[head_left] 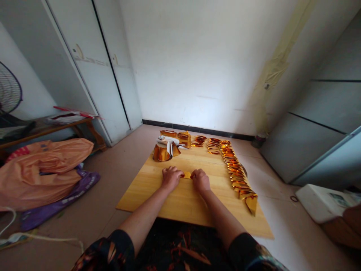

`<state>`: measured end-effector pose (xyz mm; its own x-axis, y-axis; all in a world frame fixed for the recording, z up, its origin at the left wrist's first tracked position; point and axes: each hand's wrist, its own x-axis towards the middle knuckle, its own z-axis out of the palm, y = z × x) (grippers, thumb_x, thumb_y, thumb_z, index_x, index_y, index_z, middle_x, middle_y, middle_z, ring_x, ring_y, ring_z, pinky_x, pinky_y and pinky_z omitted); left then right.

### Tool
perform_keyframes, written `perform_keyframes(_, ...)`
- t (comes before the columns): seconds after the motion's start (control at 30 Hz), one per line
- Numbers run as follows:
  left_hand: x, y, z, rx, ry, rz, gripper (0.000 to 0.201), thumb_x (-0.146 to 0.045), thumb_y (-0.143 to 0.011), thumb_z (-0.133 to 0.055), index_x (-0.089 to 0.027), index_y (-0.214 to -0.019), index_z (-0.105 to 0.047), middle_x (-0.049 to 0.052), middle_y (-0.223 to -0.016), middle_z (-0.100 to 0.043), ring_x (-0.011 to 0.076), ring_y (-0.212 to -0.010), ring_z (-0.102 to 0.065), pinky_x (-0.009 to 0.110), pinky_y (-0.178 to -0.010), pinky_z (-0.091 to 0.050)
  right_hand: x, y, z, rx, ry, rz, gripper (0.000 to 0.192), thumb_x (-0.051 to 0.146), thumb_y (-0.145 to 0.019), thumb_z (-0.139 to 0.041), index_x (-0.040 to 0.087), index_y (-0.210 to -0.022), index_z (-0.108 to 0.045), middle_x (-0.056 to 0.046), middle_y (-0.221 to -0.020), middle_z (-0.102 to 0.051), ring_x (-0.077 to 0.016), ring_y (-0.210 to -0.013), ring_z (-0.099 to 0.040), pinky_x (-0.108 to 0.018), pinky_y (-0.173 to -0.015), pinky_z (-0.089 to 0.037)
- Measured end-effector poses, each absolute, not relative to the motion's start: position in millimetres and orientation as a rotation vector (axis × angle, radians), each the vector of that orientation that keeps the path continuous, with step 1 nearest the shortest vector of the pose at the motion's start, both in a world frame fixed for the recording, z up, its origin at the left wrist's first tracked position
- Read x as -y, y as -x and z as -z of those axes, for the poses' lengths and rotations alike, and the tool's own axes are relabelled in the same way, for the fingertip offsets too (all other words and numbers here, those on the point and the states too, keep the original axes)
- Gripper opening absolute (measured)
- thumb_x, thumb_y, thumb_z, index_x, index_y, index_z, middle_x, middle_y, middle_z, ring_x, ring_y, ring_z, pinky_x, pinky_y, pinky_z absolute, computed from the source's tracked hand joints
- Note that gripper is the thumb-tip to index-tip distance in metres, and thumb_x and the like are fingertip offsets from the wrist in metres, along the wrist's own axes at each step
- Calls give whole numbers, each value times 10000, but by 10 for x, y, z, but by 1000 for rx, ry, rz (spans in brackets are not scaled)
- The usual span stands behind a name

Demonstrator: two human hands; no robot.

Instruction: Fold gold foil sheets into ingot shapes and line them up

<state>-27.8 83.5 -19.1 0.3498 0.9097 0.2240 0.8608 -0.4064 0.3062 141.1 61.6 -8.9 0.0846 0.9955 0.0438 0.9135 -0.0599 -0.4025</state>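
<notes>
A small piece of gold foil paper [187, 175] spans the gap between my two hands, just above or on the wooden board [169, 201]. My left hand [171, 178] pinches its left end with curled fingers. At the right end, my right hand [201, 180] is closed on the same piece. Folded gold foil pieces [235, 169] stand in a long overlapping row along the board's right side. Two shorter groups of folded pieces [199, 141] lie at the back. Curled gold sheets [161, 153] and white paper [169, 141] are heaped at the back left.
An orange bag [45, 169] and a purple bag [60, 203] lie on the floor at left, near a wooden bench [93, 131]. Grey cabinets [93, 67] stand behind them. A white box [318, 203] sits on the right, by a grey cabinet-like unit [304, 146].
</notes>
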Motion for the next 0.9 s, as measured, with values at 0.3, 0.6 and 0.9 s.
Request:
perform_keyframes(0.3, -870, 254, 186, -1312, -2746, -394, 280, -286, -936, -412, -230, -1005, -677, 50, -903, -585, 188, -935, -471, 302, -784, -360, -795, -1381, -72, 2102, 2080, -451, 189, 146, -792, -544, 203, -850, -714, -64, -949, -690, -163, -901, -613, -212, -727, -401)
perform_keyframes(0.6, -819, 402, 233, -1225, -2801, -465, 247, -236, -911, -458, -262, -1057, -655, 32, -1000, -642, 188, -955, -518, 315, -799, -356, -816, -1254, -133, 1992, 2249, -523, 349, 389, -726, -647, 167, -993, -675, -122, -1036, -670, -223, -947, -631, -263, -735, -463)
perform_keyframes(0.9, -747, 464, 277, -1263, -2775, -570, 267, -181, -881, -490, -298, -1046, -666, 21, -1066, -674, 187, -988, -523, 359, -816, -323, -771, -1131, -227, 1947, 2367, -526, 474, 425, -764, -613, 150, -1151, -595, -159, -1162, -600, -255, -1041, -603, -320, -808, -475)
